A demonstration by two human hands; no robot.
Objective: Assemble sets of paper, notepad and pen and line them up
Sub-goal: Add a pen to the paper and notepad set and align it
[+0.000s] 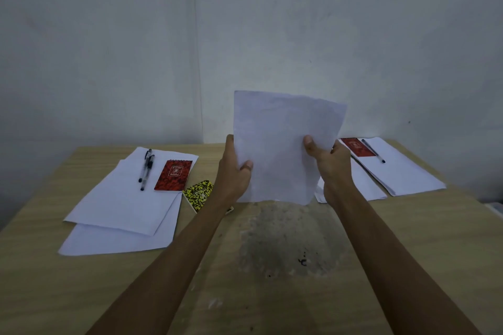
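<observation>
Both hands hold one white sheet of paper [280, 141] upright above the middle of the table. My left hand [235, 171] grips its left edge, thumb in front. My right hand [330, 163] grips its right side, thumb on the front. To the left lie white sheets [114, 204] carrying two black pens [146, 168] and a red notepad [173, 175]. A yellow-black notepad [198, 194] lies beside them, partly behind my left wrist. At the back right, a sheet [402, 171] bears a red notepad [356, 147] and a pen [373, 150]. Another sheet [364, 185] lies next to it.
The wooden table [408, 239] stands against a pale wall [245, 22]. A worn grey patch [288, 239] marks the tabletop in front of me between my forearms. The table's right edge runs near the far right set.
</observation>
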